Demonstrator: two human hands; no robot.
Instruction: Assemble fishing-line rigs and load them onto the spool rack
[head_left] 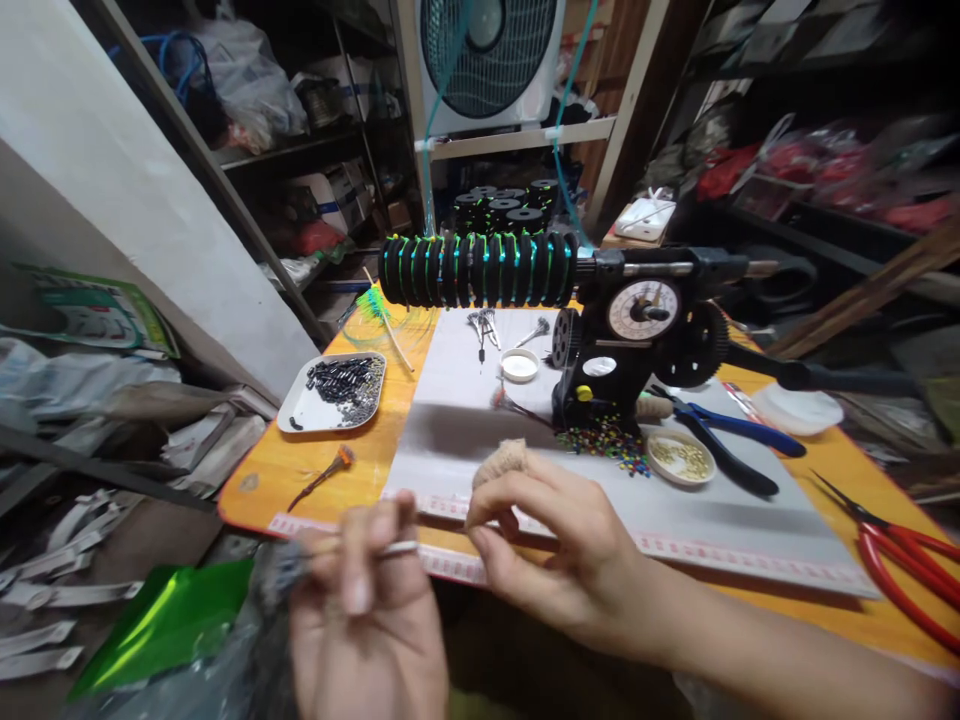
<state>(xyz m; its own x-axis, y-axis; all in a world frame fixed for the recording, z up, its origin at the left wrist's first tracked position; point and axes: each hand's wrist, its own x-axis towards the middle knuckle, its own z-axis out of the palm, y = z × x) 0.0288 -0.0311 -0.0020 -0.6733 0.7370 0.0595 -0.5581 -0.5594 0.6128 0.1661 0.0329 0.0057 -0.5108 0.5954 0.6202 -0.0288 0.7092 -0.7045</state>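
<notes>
My left hand (375,580), blurred, has its fingers closed round a thin pale stick (401,547) with a fuzzy grey clump (286,565) at its left end. Just right of it, my right hand (570,550) brings thumb and index fingertip together; anything between them is too small to make out. A beige wrap (504,460) covers one of its fingers. Beyond both hands stands a black cranked machine with a dial (643,310), carrying a row of black spools (480,270) wound with green and blue line. Similar grey-headed bundles (486,325) lie on the white board (465,430).
A white tray (289,415) of black and grey small parts sits left, near an orange-tipped bundle (322,475). Coloured beads (600,443), a dish of gold bits (681,458), blue-handled pliers (739,430) and red-handled scissors (896,560) lie right. A fan (487,60) stands behind.
</notes>
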